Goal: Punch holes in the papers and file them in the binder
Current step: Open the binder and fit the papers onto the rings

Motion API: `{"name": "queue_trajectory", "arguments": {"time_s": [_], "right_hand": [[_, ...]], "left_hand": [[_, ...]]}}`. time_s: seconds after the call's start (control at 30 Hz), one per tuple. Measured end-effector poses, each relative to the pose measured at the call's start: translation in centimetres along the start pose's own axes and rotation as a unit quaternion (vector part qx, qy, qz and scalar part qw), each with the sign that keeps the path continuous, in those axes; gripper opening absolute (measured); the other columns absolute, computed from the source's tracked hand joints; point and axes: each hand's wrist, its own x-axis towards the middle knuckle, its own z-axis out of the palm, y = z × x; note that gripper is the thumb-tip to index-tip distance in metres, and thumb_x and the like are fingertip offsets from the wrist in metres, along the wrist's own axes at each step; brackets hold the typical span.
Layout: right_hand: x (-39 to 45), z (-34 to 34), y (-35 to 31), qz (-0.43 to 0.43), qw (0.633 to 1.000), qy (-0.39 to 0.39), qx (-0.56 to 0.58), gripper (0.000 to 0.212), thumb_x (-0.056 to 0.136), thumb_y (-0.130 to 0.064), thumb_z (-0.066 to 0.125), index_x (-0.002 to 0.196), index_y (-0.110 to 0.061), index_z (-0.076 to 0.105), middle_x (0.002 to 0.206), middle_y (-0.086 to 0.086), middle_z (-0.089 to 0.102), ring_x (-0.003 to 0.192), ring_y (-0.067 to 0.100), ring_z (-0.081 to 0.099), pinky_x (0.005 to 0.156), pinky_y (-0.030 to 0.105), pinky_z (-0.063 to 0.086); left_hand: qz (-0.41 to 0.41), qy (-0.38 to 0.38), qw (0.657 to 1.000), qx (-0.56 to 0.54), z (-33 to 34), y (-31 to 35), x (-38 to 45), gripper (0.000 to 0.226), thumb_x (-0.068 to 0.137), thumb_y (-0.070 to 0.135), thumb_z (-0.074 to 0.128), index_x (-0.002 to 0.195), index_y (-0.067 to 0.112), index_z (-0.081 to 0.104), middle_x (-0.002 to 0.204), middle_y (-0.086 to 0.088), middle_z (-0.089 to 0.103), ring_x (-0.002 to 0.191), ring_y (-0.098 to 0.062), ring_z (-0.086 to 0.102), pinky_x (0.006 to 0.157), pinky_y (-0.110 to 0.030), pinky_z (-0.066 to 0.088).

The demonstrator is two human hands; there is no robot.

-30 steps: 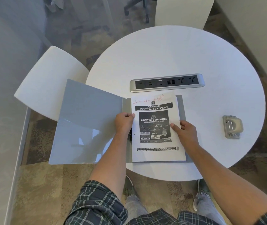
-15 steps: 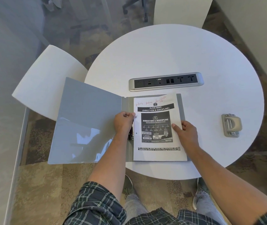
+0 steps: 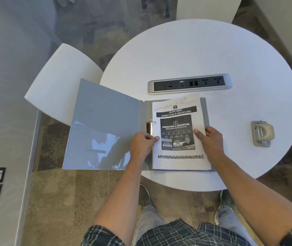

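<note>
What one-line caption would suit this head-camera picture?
Two hands, left and right, settle printed papers onto the ring clip of an open grey binder; hole punch sits aside.

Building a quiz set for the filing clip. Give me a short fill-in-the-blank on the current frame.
1. The binder lies ____ on the round table.
2. The hole punch sits to the ____ of the papers.
3. The left hand rests by the binder's metal ____.
4. The right hand presses on the ____.

Missing words: open; right; rings; papers
</note>
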Motion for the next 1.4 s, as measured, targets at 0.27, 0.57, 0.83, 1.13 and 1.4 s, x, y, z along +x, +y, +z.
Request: {"name": "queue_trajectory", "arguments": {"time_s": [0.27, 0.57, 0.83, 1.13, 1.4], "right_hand": [[0.1, 0.0, -0.2, 0.006, 1.0, -0.012, 0.011, 0.017, 0.092, -0.022, 0.078, 0.106, -0.014, 0.075, 0.094, -0.001, 0.081, 0.079, 0.013, 0.078, 0.067, 0.022, 0.059], [0.0, 0.1, -0.1, 0.026, 1.0, -0.008, 0.011, 0.01, 0.091, -0.021, 0.078, 0.1, -0.02, 0.073, 0.091, -0.006, 0.08, 0.083, 0.016, 0.078, 0.071, 0.026, 0.058], [-0.3, -0.4, -0.1, 0.052, 0.998, -0.021, 0.035, 0.021, 0.09, -0.012, 0.076, 0.111, -0.01, 0.072, 0.098, -0.001, 0.081, 0.08, 0.013, 0.078, 0.067, 0.025, 0.057], [0.4, -0.2, 0.8, 0.043, 0.999, 0.008, -0.026, 0.048, 0.089, -0.011, 0.077, 0.128, -0.019, 0.051, 0.103, -0.007, 0.07, 0.097, 0.022, 0.072, 0.086, 0.042, 0.057], [-1.6, 3.7, 0.0, -0.187, 0.932, 0.045, -0.306, 0.062, 0.077, 0.003, 0.067, 0.135, -0.018, 0.057, 0.135, 0.003, 0.052, 0.125, 0.025, 0.047, 0.104, 0.03, 0.031]], "left_hand": [[-0.013, -0.009, 1.0, -0.005, -0.5, 0.0, 0.5, 0.015, 0.085, 0.025, 0.08, 0.077, 0.015, 0.073, 0.081, 0.001, 0.073, 0.07, -0.015, 0.064, 0.068, -0.028, 0.053], [-0.079, -0.071, 0.993, -0.057, -1.0, -0.1, 1.3, 0.01, 0.087, 0.016, 0.076, 0.092, 0.007, 0.075, 0.096, -0.006, 0.075, 0.077, -0.014, 0.062, 0.062, -0.024, 0.046], [-0.124, -0.109, 0.98, -0.113, -2.0, -0.3, 2.2, 0.012, 0.077, 0.004, 0.079, 0.072, 0.009, 0.069, 0.091, -0.013, 0.076, 0.077, -0.023, 0.068, 0.072, -0.027, 0.048], [-0.068, -0.095, 0.988, -0.1, -1.7, -0.3, 1.8, 0.016, 0.078, -0.003, 0.082, 0.08, 0.01, 0.072, 0.093, -0.014, 0.076, 0.081, -0.025, 0.072, 0.088, -0.043, 0.061], [-0.042, 0.009, 0.999, 0.032, -1.2, -0.4, -0.5, 0.032, 0.08, 0.041, 0.083, 0.094, 0.017, 0.066, 0.087, 0.005, 0.07, 0.077, -0.013, 0.066, 0.057, -0.026, 0.045]]}}
